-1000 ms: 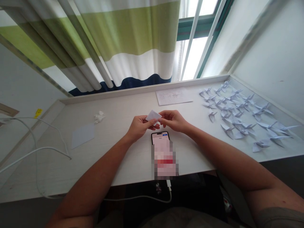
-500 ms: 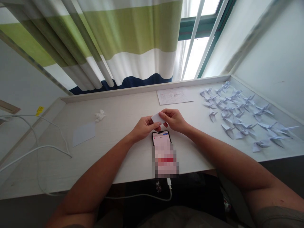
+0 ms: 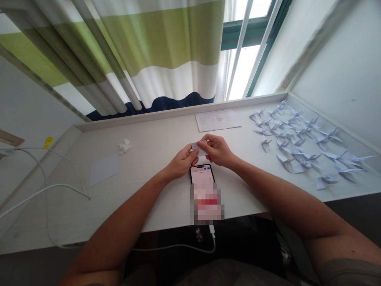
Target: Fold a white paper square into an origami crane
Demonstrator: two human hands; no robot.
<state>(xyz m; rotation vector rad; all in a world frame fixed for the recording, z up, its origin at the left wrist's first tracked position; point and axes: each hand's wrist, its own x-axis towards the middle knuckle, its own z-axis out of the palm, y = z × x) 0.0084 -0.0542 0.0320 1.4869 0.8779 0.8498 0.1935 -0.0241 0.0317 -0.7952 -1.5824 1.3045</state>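
Observation:
Between my two hands is a small folded piece of white paper (image 3: pixel 200 149), raised over the desk just beyond a phone. My left hand (image 3: pixel 183 159) pinches its left edge, thumb on top. With thumb and fingers, my right hand (image 3: pixel 218 151) grips the right side. The phone (image 3: pixel 202 174) lies face up below them, its screen lit and partly blurred, a white cable plugged into its near end. Over on the right of the desk stand several folded paper cranes (image 3: pixel 297 139), in loose rows.
A plain paper sheet (image 3: pixel 104 170) and a crumpled white tissue (image 3: pixel 124 146) lie at the left. Beyond my hands is a printed sheet (image 3: pixel 218 120). White cables (image 3: pixel 68 186) loop over the desk's left side. A raised rim (image 3: pixel 149 114) runs along the back, below a curtain (image 3: pixel 166 39).
The paper has turned from a slant to nearly level between my hands. My left fingers have shifted slightly along its edge. The camera view has drifted a little.

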